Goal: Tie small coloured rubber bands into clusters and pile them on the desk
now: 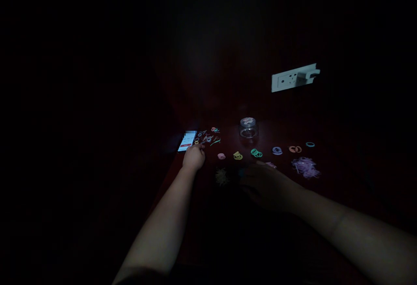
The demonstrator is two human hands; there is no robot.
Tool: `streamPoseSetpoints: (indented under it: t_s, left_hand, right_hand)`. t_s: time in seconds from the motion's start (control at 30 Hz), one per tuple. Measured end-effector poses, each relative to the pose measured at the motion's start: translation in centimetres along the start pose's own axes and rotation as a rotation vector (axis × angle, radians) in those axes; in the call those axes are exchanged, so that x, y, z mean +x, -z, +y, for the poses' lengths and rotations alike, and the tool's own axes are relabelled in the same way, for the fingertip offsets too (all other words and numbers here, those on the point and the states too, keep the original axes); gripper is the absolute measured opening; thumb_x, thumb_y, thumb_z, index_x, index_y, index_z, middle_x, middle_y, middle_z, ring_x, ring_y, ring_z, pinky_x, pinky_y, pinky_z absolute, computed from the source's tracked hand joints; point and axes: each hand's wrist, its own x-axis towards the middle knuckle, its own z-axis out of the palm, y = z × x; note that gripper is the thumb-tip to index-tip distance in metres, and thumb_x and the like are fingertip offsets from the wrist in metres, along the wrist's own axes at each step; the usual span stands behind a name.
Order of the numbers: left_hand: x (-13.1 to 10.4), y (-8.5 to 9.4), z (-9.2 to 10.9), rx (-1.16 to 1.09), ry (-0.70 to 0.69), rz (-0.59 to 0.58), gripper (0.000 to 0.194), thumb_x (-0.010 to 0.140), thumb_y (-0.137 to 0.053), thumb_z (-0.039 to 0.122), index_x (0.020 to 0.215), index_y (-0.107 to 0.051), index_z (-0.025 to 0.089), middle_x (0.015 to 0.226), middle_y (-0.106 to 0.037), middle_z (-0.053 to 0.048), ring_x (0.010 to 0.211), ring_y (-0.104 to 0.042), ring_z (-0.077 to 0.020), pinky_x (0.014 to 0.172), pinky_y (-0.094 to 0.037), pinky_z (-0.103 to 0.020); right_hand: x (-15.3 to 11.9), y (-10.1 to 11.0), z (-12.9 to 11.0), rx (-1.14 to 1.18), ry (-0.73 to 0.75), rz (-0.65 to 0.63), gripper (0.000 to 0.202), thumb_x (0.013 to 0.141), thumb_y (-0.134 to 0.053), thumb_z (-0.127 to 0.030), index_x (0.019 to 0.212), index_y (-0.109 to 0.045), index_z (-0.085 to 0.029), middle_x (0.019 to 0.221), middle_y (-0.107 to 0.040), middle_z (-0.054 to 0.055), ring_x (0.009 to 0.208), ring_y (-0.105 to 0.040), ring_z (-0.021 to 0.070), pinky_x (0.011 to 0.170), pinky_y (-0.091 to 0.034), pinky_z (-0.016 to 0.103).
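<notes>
- Loose bands, mixed colours, scattered on left part of desk, just beside phone.
- Looks like mid-sort by colour; green bands and orange bands grouped in a row.
- Probably calls next for a fine fingertip pick of a single band, colour checked carefully in dim light.
- Left hand: fingers curled at edge of loose scatter; can't tell whether pinching any.
- Right hand: deep shadow, near pale heap; can't tell whether grip spread or pressed together.
</notes>
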Motion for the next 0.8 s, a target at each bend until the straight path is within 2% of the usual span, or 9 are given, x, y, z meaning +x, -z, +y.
streamPoseSetpoints:
  t_s: [0.1,0.23,0.43,0.6,0.8]
  left_hand:
    - [0.0,0.0,-0.2,0.013,0.000,-0.006,0.036,0.088,-0.043,0.013,0.112,-0.069,0.016,0.118,-0.069,-0.010,0.114,-0.061,-0.0241,0.104,-0.044,-0.034]
    - [0.1,-0.4,-0.2,0.021,0.010,-0.021,0.036,0.088,-0.043,0.015,0.115,-0.068,0.014,0.121,-0.068,-0.011,0.115,-0.061,-0.0246,0.105,-0.044,-0.034]
    - [0.9,-1.3,-0.4,0.019,0.028,-0.002,0.040,0.090,-0.042,0.017,0.124,-0.063,0.012,0.137,-0.058,-0.012,0.128,-0.052,-0.0242,0.111,-0.037,-0.032]
    - [2.0,-1.6,-1.0,-0.011,0.038,-0.024,0.038,0.091,-0.042,0.017,0.122,-0.063,0.015,0.128,-0.064,-0.011,0.117,-0.060,-0.0227,0.103,-0.045,-0.031]
    - [2.3,-1.8,-1.4,-0.031,0.012,-0.015,0.037,0.090,-0.042,0.012,0.118,-0.067,0.015,0.125,-0.065,-0.011,0.116,-0.060,-0.0216,0.105,-0.044,-0.031]
  right_hand:
    - [0.0,0.1,0.3,0.007,-0.002,0.046,0.021,0.085,-0.050,-0.017,0.085,-0.071,-0.017,0.084,-0.067,0.007,0.080,-0.059,0.0214,0.078,-0.041,0.038]
    - [-0.2,0.4,0.7,0.022,-0.004,0.131,0.020,0.082,-0.051,-0.016,0.083,-0.070,-0.017,0.081,-0.066,0.007,0.079,-0.058,0.0213,0.078,-0.042,0.037]
    - [-0.3,1.1,1.0,0.039,-0.025,0.172,0.018,0.079,-0.051,-0.015,0.079,-0.069,-0.018,0.079,-0.066,0.006,0.075,-0.057,0.0201,0.076,-0.042,0.036]
    - [-0.4,1.3,1.4,0.054,-0.030,0.204,0.016,0.079,-0.050,-0.014,0.076,-0.066,-0.018,0.075,-0.066,0.004,0.071,-0.057,0.0180,0.074,-0.042,0.035]
    - [-0.6,1.2,2.1,0.060,-0.042,0.258,0.018,0.078,-0.049,-0.011,0.080,-0.065,-0.018,0.076,-0.066,0.004,0.070,-0.057,0.0167,0.072,-0.041,0.033]
